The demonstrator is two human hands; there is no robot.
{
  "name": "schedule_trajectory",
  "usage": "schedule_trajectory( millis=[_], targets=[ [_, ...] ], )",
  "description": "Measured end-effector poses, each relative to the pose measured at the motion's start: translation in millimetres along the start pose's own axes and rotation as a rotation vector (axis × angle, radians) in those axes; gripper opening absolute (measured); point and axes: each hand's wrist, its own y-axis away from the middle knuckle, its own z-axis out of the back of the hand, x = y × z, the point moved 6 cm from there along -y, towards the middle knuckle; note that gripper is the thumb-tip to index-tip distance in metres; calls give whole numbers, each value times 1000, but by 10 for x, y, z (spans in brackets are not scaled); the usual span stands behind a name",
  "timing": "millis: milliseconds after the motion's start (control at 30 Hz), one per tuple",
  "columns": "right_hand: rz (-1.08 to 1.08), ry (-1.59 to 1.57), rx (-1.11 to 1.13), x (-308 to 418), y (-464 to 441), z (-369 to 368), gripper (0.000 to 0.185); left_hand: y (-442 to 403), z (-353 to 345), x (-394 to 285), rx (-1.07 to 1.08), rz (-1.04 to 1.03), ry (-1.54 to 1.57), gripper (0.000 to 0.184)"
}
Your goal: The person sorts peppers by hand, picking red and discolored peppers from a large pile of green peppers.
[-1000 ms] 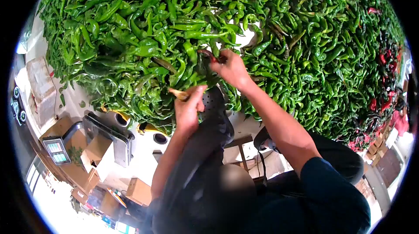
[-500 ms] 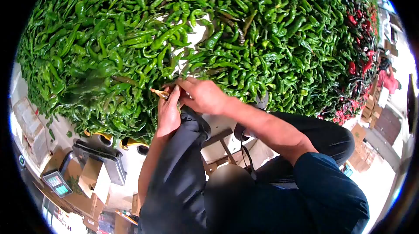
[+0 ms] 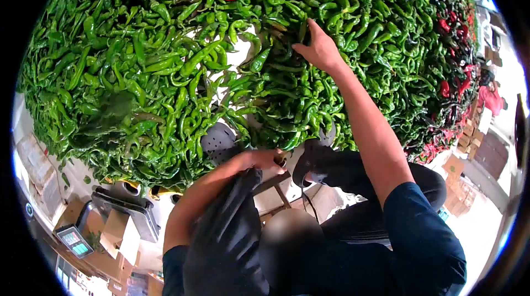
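A wide heap of green peppers (image 3: 193,64) spreads in front of me. My right hand (image 3: 320,49) reaches over its middle, thumb and index finger apart. Their tips are at some dark green and brownish peppers (image 3: 282,30), and I see nothing gripped between them. Low between my knees, my left hand (image 3: 268,160) has its fingers curled round something small and dark, mostly hidden. It is just in front of the heap's near edge, beside my grey perforated clog (image 3: 218,140).
Red peppers (image 3: 445,87) lie along the heap's right side. At lower left are a scale with a display (image 3: 75,241), a cardboard box (image 3: 118,228) and a dark flat case (image 3: 130,213). A person in a pink top (image 3: 491,100) is at far right, near stacked cartons (image 3: 466,136).
My hands were together at the heap's near edge with a brownish-orange pepper. The right hand has moved forward onto the heap; the left has drawn back and to the right, low between my knees.
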Motion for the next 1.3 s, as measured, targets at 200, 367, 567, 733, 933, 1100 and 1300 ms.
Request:
schedule_trajectory(
  millis=[200, 367, 567, 733, 933, 1100, 1300],
  targets=[
    [178, 43, 386, 408, -294, -286, 114, 64, 192, -80, -497, -395, -290, 26],
    [-31, 1, 482, 214, -443, -279, 116, 403, 527, -5, -695, -121, 785, 26],
    [171, -108, 790, 497, -398, -687, 114, 884, 325, 260, -748, -155, 472, 21],
    [34, -223, 1125, 782, -113, -567, 117, 1043, 497, 127, -1007, -68, 993, 16],
    [-84, -324, 1028, 876, 59, -693, 124, 1046, 356, 240, -847, 220, 1233, 28],
    [-350, -592, 988, 593, 88, -885, 112, 940, 537, 231, -993, 14, 1106, 23],
    [-467, -673, 1191, 777, 377, -1279, 97, 1081, 681, 61, -1071, -246, 1478, 19]
  ],
)
